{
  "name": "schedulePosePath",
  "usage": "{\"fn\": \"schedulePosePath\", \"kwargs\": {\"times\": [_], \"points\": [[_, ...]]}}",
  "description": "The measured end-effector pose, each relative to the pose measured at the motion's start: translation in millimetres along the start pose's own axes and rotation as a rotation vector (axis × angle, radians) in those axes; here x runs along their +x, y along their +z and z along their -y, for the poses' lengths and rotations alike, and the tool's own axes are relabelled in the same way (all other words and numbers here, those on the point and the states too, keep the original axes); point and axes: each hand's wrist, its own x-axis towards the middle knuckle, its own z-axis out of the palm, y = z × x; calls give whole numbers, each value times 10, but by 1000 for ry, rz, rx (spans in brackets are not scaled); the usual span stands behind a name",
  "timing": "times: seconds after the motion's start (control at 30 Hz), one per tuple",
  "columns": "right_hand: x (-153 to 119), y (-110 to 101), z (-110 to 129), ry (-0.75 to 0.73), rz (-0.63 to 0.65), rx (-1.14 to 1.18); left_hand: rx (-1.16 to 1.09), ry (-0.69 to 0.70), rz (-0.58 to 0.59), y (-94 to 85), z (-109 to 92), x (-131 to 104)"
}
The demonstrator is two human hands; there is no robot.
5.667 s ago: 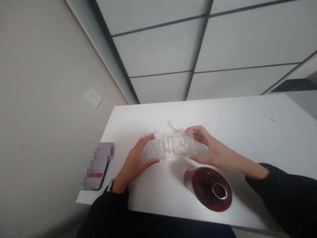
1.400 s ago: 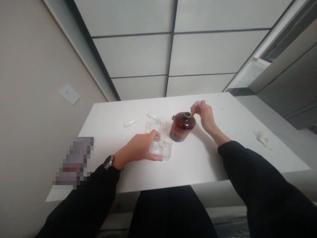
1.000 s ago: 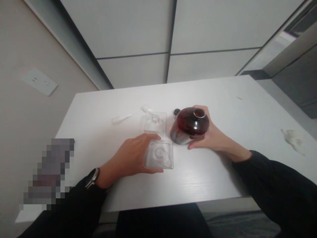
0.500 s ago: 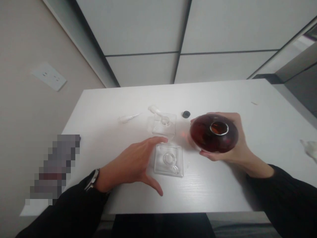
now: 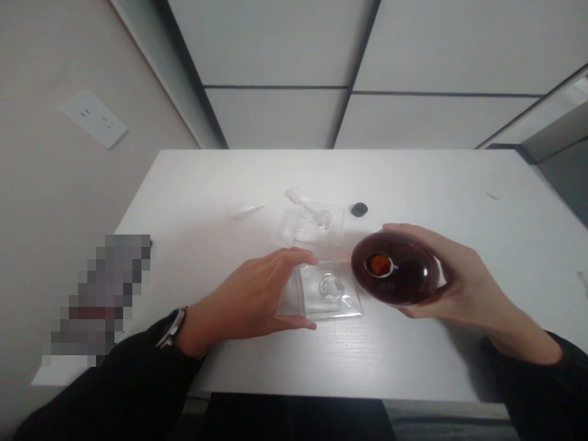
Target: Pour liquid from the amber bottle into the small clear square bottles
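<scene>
My right hand [image 5: 459, 282] is wrapped around a rounded bottle [image 5: 413, 275] of dark reddish-brown liquid. Its uncapped mouth leans left, toward a clear square container [image 5: 321, 303] with a round neck. Around that container's near and far sides, my left hand [image 5: 257, 294] has its thumb and fingers closed. A second clear square container [image 5: 305, 233] stands just behind, with a clear piece [image 5: 296, 196] at its far left corner whose kind I cannot make out. The bottle's lower part is hidden beneath its round shoulder.
A small black cap [image 5: 359, 209] lies behind the bottle. Farther left is a thin clear item [image 5: 248, 210]. A blurred-out dark object [image 5: 101, 294] rests at the left table edge. A small pale scrap [image 5: 492, 196] lies at the back right of the white table [image 5: 413, 177].
The bottle has tipped leftward, its mouth now nearer the front container. My left hand has closed around that container. The whole view has shifted a little.
</scene>
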Motion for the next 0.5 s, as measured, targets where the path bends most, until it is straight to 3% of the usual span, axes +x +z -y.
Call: {"fn": "schedulePosePath", "kwargs": {"times": [0.2, 0.5], "points": [[-9, -100, 100, -56, 30, -71, -21, -41, 9, 14, 6, 20], [-38, -265, 237, -18, 100, -224, 7, -63, 42, 10, 11, 55]]}}
